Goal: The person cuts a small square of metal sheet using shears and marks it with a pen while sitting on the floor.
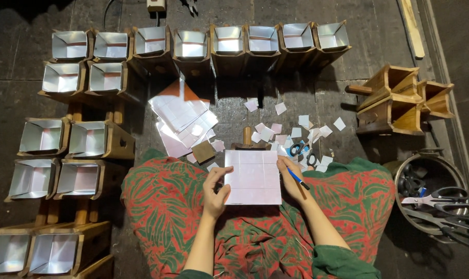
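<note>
A pale gridded paper sheet (253,176) lies square on the person's lap between both hands, the left hand (215,189) pinching its left edge, the right hand (291,178) touching its right edge while gripping a blue pen (298,179).

Scene dim overall; dark floor (348,103) absorbs light. Illumination from above, striking the foil-lined wooden boxes (229,40) with bright glare. Deep shadow along top corners and right edge. Wide-angle bending at the borders. Centre sharp; bucket of scissors (435,206) slightly soft.
</note>
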